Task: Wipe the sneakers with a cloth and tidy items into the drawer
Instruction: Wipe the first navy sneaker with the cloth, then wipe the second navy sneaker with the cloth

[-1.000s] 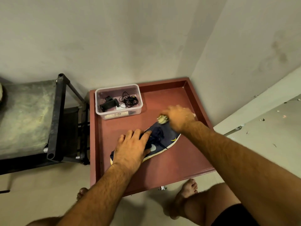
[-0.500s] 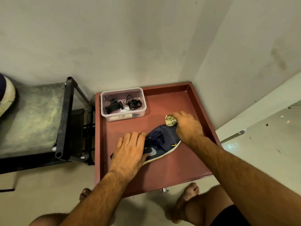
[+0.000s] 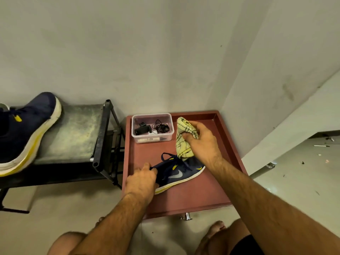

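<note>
A navy sneaker with a white and yellow sole lies on its side inside an open red drawer, toe pointing right. The left hand presses down on its heel end at the near left, fingers curled around the collar. The right hand is held above the toe, its grip closed on a bunched yellow checked cloth whose lower end hangs down to the laces. At the drawer's far left corner sits a clear plastic box holding a small black device and a coiled black cord. Far left, outside the drawer, a second navy sneaker rests on a dark metal rack. Wiping seems underway on the first shoe only; the second shoe likely remains to be cleaned and stowed.
</note>
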